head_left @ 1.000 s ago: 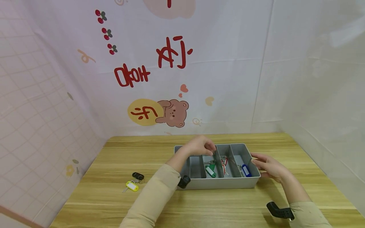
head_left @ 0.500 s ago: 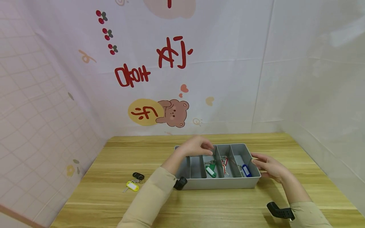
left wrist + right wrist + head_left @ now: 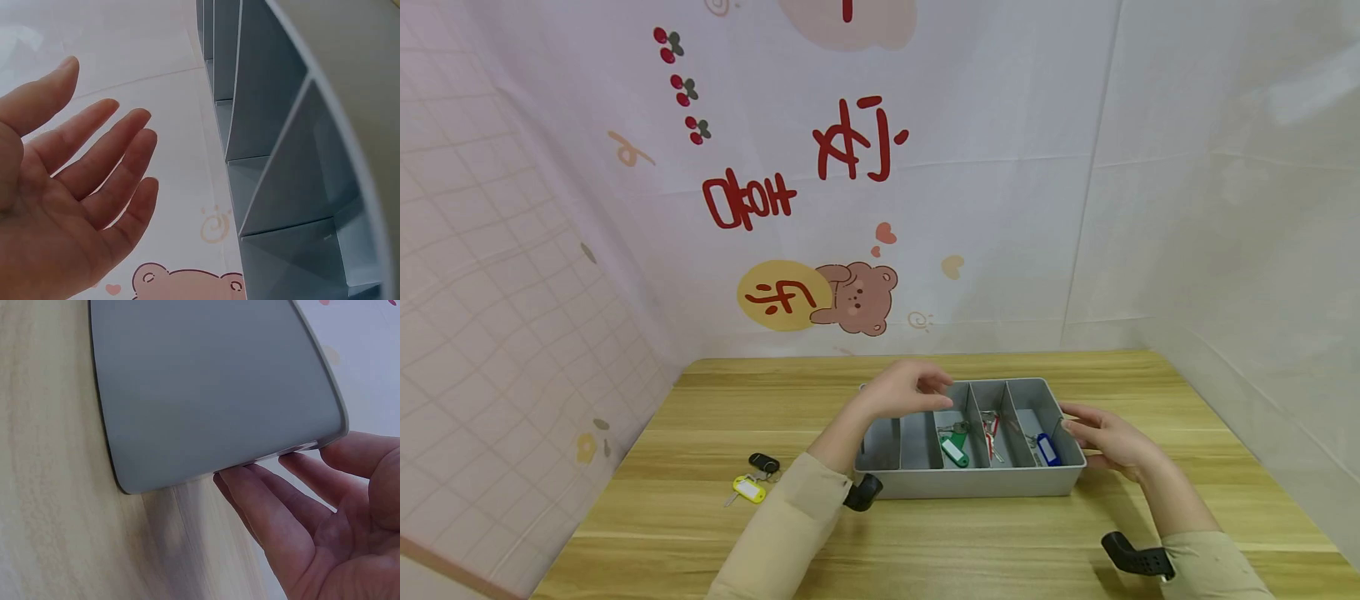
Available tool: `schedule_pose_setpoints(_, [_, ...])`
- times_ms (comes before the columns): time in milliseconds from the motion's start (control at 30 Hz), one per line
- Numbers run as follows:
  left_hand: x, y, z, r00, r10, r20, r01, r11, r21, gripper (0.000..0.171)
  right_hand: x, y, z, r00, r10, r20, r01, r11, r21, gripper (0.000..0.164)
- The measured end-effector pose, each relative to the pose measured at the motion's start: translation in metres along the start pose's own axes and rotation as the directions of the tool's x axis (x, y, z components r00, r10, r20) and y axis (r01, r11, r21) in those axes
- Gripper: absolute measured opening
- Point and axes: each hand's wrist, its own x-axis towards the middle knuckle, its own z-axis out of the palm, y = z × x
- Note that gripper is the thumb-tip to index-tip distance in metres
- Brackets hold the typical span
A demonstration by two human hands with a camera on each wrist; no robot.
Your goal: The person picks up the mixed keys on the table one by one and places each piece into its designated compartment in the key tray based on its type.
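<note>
My left hand [image 3: 904, 390], fingers relaxed and apart, hovers over the left part of a grey divided tray [image 3: 977, 482]. Nothing lies in its palm in the left wrist view. My right hand [image 3: 1108, 437] touches the tray's right end with fairly straight fingers [image 3: 275, 528], the thumb right at the rim. In the tray's middle compartment lies a green key tag [image 3: 955, 451] with a key. Red-tagged keys [image 3: 991, 433] occupy the compartment to its right. A blue key tag [image 3: 1047, 449] lies in the rightmost one. The two left compartments are partly hidden by my left hand and wrist.
A yellow key tag [image 3: 749, 488] with a key, joined by a ring to a black fob [image 3: 764, 462], lies left of the tray on the wooden table [image 3: 700, 550]. Behind the table hangs a printed white cloth [image 3: 1000, 208].
My left hand has drawn back left from over the middle compartment, and its fingers have loosened. The right hand, the tray and the keys have stayed in place.
</note>
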Motion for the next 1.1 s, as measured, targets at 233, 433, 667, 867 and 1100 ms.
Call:
schedule_pose_setpoints(233, [-0.012,0.000,0.002,0.998,0.013,-0.054,-0.010,0.998,0.055,0.042,0.000,0.000,0.000,1.000,-0.002,0.002,0.002,1.000,-0.002,0.067])
schedule_pose_setpoints(433, [-0.020,0.000,0.004,0.994,0.018,-0.106,-0.009,0.996,0.091,0.047,0.000,0.000,0.001,1.000,0.002,0.000,-0.002,1.000,-0.004,0.067])
schedule_pose_setpoints(667, [-0.026,-0.004,0.009,0.983,0.072,-0.167,-0.053,0.992,0.118,0.053,0.000,0.000,0.000,1.000,0.006,0.001,-0.006,1.000,-0.001,0.067])
schedule_pose_setpoints(867, [-0.032,-0.004,0.012,0.970,0.115,-0.213,-0.071,0.977,0.201,0.056,0.000,-0.001,0.000,1.000,0.001,0.006,-0.001,1.000,-0.005,0.067])
schedule_pose_setpoints(1100, [-0.043,-0.008,0.012,0.952,0.152,-0.265,-0.070,0.953,0.295,0.056,0.001,0.000,0.000,1.000,0.003,0.000,-0.003,1.000,-0.008,0.067])
